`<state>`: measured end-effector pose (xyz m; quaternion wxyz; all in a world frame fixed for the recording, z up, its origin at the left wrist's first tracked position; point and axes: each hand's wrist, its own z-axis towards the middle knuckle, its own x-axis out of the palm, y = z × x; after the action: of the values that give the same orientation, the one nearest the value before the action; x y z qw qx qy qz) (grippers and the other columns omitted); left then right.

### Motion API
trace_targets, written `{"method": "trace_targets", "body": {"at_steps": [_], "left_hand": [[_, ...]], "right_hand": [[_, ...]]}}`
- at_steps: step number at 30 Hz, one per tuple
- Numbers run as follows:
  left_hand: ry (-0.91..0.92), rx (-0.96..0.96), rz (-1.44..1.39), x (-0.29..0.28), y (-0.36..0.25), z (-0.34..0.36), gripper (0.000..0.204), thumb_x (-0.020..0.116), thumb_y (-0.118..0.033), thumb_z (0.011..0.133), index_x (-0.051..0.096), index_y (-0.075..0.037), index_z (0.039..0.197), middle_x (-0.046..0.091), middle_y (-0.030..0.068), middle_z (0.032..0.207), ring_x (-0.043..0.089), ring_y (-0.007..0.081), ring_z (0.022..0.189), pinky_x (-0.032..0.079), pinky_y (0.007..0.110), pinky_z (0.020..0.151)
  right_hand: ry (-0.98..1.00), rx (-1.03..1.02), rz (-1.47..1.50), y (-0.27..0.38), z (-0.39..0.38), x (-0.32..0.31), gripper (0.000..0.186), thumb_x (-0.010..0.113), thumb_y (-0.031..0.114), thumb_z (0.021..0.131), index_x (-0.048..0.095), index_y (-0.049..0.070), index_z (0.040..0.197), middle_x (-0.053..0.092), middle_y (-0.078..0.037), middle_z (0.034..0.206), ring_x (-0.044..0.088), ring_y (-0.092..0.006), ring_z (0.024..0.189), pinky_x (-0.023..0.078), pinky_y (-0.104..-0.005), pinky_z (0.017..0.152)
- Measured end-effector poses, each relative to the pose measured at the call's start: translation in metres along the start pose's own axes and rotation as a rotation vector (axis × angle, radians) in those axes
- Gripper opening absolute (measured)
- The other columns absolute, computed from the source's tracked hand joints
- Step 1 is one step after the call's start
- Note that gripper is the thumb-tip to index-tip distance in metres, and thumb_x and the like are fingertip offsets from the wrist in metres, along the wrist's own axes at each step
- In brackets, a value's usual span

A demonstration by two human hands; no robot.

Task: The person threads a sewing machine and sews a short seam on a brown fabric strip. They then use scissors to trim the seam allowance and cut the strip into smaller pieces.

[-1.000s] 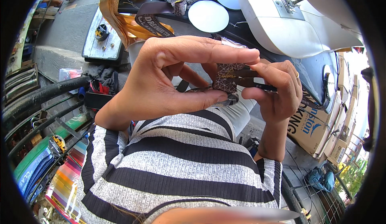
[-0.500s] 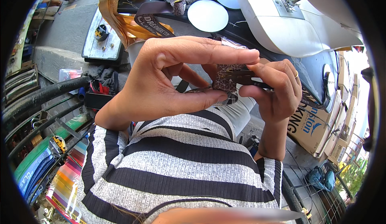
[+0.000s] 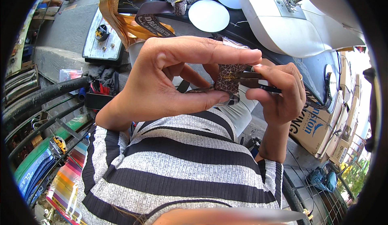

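Observation:
My left hand (image 3: 150, 81) curls round a dark lanyard strap (image 3: 228, 85) patterned with pale crossing lines, pinched between thumb and fingers. A patch of yellow stitching (image 3: 230, 77) shows on the face of the strap. My right hand (image 3: 286, 93) grips a pair of dark thread snips (image 3: 255, 80) between thumb and fingers. The tips of the snips point left and lie against or just in front of the strap, beside the stitching; contact cannot be told. Part of the strap is hidden behind my left fingers.
A white sewing machine (image 3: 264, 27) stands on the dark table beyond my hands, with white discs (image 3: 209, 15) and a printed strap (image 3: 155, 21) beside it. Yellow ribbons (image 3: 121, 21) hang at its left. Cardboard boxes (image 3: 315, 128) stand right, metal rails (image 3: 44, 95) left.
My right hand has shifted slightly right, drawing the snips back across the strap. More yellow stitching shows now. My left hand and the strap have barely moved.

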<state>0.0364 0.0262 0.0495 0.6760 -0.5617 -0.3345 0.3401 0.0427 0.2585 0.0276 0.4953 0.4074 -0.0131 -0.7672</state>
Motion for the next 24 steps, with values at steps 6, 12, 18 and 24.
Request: {"method": "trace_targets", "body": {"at_steps": [6, 12, 18, 24], "left_hand": [[-0.005, 0.014, 0.064, 0.0022, -0.0002, 0.0005, 0.057, 0.069, 0.013, 0.069, 0.061, -0.001, 0.124, 0.065, 0.0173, 0.12, 0.064, 0.0239, 0.111, 0.061, 0.029, 0.077], [-0.008, 0.005, 0.084, 0.0031, -0.0012, 0.0009, 0.059, 0.069, 0.015, 0.068, 0.062, -0.002, 0.124, 0.065, 0.0155, 0.12, 0.064, 0.0228, 0.11, 0.061, 0.029, 0.077], [-0.012, -0.011, 0.095, 0.0033, -0.0018, 0.0008, 0.058, 0.068, 0.015, 0.068, 0.062, -0.003, 0.124, 0.065, 0.0147, 0.12, 0.064, 0.0216, 0.11, 0.06, 0.028, 0.075], [-0.007, 0.01, 0.069, 0.0031, -0.0009, 0.0016, 0.058, 0.069, 0.014, 0.069, 0.062, -0.003, 0.124, 0.065, 0.0148, 0.121, 0.064, 0.0219, 0.11, 0.06, 0.027, 0.075]], "right_hand": [[0.005, 0.023, 0.007, 0.0016, 0.0005, 0.0012, 0.047, 0.079, 0.039, 0.063, 0.068, 0.009, 0.097, 0.065, 0.002, 0.071, 0.059, -0.0146, 0.061, 0.044, -0.025, 0.054], [-0.009, -0.029, 0.023, -0.0019, 0.0026, 0.0047, 0.045, 0.079, 0.037, 0.063, 0.068, 0.009, 0.096, 0.066, 0.001, 0.073, 0.059, -0.0138, 0.061, 0.044, -0.0247, 0.053], [-0.02, -0.066, 0.033, -0.0044, 0.0035, 0.0074, 0.041, 0.078, 0.038, 0.064, 0.068, 0.009, 0.092, 0.065, 0.002, 0.072, 0.058, -0.012, 0.06, 0.042, -0.0232, 0.053], [-0.033, -0.076, 0.023, -0.0048, 0.0039, 0.0089, 0.038, 0.077, 0.038, 0.065, 0.069, 0.01, 0.089, 0.064, 0.002, 0.069, 0.057, -0.0112, 0.06, 0.04, -0.0231, 0.053]]}}
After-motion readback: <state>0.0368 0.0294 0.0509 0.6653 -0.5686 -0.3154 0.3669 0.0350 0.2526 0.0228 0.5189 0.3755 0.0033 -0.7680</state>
